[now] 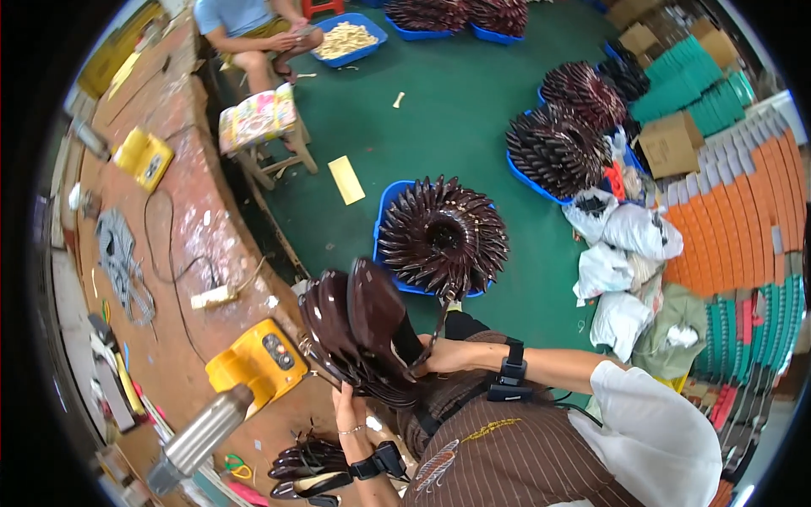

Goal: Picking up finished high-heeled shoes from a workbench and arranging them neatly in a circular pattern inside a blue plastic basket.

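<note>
Two hands grip a stack of glossy brown shoes (355, 334) over the lap: left hand (348, 404) fingers curled under its base, right hand (439, 355) fingers wrapped behind. Beyond, a blue tub (387, 211) holds more shoes on green floor (448, 110).

The worn reddish desk (182, 245) carries a yellow machine (253, 362), a metal heat gun (201, 438), a black cable (173, 270), grey rags (122, 262) and dark shoes (308, 463), while blue basins (390, 245) of shoes sit on the green floor (448, 110).

Shoe workshop: shoe-filled tubs (397, 198), stacked boxes (735, 211), workbench (194, 245).
</note>
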`<state>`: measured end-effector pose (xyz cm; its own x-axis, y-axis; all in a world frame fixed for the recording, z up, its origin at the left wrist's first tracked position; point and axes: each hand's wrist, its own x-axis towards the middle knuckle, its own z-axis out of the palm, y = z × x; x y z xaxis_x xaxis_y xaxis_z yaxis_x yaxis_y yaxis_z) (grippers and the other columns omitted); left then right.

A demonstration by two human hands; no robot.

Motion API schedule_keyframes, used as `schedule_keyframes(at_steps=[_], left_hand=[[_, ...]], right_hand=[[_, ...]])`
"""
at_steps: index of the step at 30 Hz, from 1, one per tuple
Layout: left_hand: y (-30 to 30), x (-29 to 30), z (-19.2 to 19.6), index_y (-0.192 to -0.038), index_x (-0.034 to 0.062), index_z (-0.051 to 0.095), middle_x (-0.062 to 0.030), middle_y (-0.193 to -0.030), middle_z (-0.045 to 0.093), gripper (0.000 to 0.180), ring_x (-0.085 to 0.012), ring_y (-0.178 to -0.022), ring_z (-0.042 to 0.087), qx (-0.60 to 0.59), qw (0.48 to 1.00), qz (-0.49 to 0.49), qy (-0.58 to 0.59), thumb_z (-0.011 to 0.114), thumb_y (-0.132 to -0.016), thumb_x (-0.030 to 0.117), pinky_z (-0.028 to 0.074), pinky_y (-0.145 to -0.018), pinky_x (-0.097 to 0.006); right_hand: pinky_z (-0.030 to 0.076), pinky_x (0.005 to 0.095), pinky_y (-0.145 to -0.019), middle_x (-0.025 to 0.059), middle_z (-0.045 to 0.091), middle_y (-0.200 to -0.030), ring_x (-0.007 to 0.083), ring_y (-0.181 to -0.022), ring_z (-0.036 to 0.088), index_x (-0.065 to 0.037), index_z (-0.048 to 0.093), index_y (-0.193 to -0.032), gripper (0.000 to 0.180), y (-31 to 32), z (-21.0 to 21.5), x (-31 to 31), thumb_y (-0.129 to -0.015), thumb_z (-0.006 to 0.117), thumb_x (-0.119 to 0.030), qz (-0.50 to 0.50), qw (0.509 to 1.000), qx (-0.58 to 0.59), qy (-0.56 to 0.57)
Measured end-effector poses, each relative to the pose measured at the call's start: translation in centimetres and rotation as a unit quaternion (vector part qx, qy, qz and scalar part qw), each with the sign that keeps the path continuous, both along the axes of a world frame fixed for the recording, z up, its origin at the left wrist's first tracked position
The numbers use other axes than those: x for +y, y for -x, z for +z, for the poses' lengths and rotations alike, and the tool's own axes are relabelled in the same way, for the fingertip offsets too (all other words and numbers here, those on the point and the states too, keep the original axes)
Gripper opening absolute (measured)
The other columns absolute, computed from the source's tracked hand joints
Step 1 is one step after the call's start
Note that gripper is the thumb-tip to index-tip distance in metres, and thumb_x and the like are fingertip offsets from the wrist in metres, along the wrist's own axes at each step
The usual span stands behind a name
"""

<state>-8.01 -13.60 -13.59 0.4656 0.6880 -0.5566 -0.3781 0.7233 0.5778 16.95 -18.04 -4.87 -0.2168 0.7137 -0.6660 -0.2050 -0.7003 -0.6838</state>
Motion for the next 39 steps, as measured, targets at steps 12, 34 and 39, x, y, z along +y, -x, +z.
schedule_keyframes(at_steps=[12, 34, 39], left_hand=[[-21.4, 0.7, -2.9, -0.121, 0.0021, 0.041, -0.0121, -0.114, 0.053, 0.044, -0.0285, -0.105, 0.054, 0.052, 0.998, -0.003, 0.023, 0.049, -0.078, 0.000, 0.046, -0.089, -0.048], [-40.8, 10.0, -47.4, -0.123, 0.0055, 0.040, -0.0109, -0.111, 0.054, 0.051, -0.0270, -0.099, 0.056, 0.216, 0.953, 0.161, 0.140, 0.064, -0.077, 0.004, 0.050, -0.081, -0.048], [-40.4, 7.2, -47.2, -0.123, 0.0061, 0.039, -0.0086, -0.116, 0.050, 0.051, -0.0191, -0.098, 0.053, 0.294, 0.907, 0.160, 0.256, 0.067, -0.080, 0.010, 0.050, -0.078, -0.038]], right_hand=[[0.044, 0.0260, -0.075, 0.0025, 0.059, -0.094, 0.0125, -0.089, 0.052, 0.002, 0.054, -0.113, 0.050, -21.7, -7.3, 1.2, -0.064, 0.045, 0.010, -0.049, 0.997, -0.027, -0.048], [0.042, 0.0236, -0.074, 0.0038, 0.059, -0.102, 0.0122, -0.085, 0.053, 0.002, 0.052, -0.109, 0.024, -38.4, -65.9, 16.5, -0.090, 0.041, -0.008, -0.001, 0.989, -0.133, 0.058], [0.042, 0.0244, -0.077, 0.0038, 0.058, -0.107, 0.0123, -0.088, 0.054, 0.002, 0.048, -0.115, 0.028, -38.2, -71.1, 12.9, -0.090, 0.039, -0.006, 0.139, 0.974, -0.174, 0.035]])
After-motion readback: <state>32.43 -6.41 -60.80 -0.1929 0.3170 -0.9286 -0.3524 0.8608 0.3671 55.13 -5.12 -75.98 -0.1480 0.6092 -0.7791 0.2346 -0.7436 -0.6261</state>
